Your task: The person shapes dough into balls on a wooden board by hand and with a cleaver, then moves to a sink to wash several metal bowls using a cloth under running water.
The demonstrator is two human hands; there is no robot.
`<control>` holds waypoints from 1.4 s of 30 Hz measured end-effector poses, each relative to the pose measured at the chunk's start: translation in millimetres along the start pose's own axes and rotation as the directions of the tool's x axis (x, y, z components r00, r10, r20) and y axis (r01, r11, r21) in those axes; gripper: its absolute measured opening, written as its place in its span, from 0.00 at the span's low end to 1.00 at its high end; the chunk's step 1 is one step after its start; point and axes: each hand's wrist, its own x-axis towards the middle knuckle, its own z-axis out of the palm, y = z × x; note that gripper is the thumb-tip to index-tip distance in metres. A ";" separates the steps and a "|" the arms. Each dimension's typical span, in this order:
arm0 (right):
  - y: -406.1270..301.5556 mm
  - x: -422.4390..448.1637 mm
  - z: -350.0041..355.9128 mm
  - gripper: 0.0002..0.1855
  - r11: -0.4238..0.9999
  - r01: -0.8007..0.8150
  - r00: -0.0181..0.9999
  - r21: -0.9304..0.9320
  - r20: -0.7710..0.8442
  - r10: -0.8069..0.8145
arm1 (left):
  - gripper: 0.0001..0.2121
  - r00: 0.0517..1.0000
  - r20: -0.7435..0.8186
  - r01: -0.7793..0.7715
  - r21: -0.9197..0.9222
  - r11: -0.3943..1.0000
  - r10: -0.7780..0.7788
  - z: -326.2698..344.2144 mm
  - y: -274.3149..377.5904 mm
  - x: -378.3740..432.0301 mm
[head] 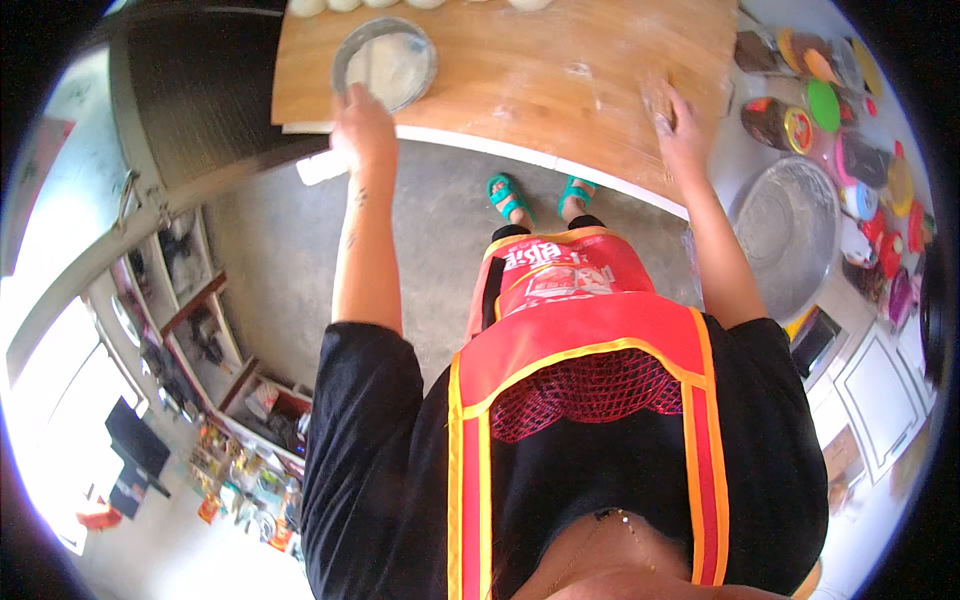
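Note:
My left hand [364, 124] is at the near rim of a round metal bowl [426, 67] that holds pale flour [394, 64]. Its fingers are bunched and blurred, so whether they grip the rim or something else cannot be told. A small white object [322, 166] shows beside that wrist, past the board's edge. Over the right part of the wooden board [525, 67], my right hand [681, 124] has its fingers apart, with no held thing visible; blur hides the fingertips. Flour marks lie on the board. Round pale dough pieces [343, 3] line its far edge, cut off by the picture's rim.
On the right stand a large metal basin [787, 232] and several lidded jars [772, 124]. A dark surface [202, 82] adjoins the board at left. Shelves [180, 262] stand at the lower left. My feet in green sandals [510, 196] are on the floor below the board's near edge.

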 end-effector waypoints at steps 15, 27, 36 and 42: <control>-34.5 54.8 47.1 0.30 0.744 0.599 0.796 -0.298 0.321 -0.513 | 0.07 0.809 0.583 0.565 -0.806 0.175 0.072 18.9 111.8 -97.7; -73.7 -46.0 104.1 0.28 0.994 0.066 0.998 -0.083 -0.005 -0.067 | 0.08 0.829 0.560 0.530 -0.793 0.301 0.017 61.1 166.2 -124.0; -60.9 -28.5 67.1 0.24 0.945 -0.084 0.996 0.316 0.052 0.071 | 0.06 0.738 0.662 0.667 -0.688 -0.286 0.130 22.6 117.7 -102.5; -84.0 -19.9 31.7 0.27 0.939 -0.146 0.989 0.310 0.035 0.142 | 0.05 0.977 0.123 0.188 -0.883 0.431 -0.175 -11.7 20.2 -45.2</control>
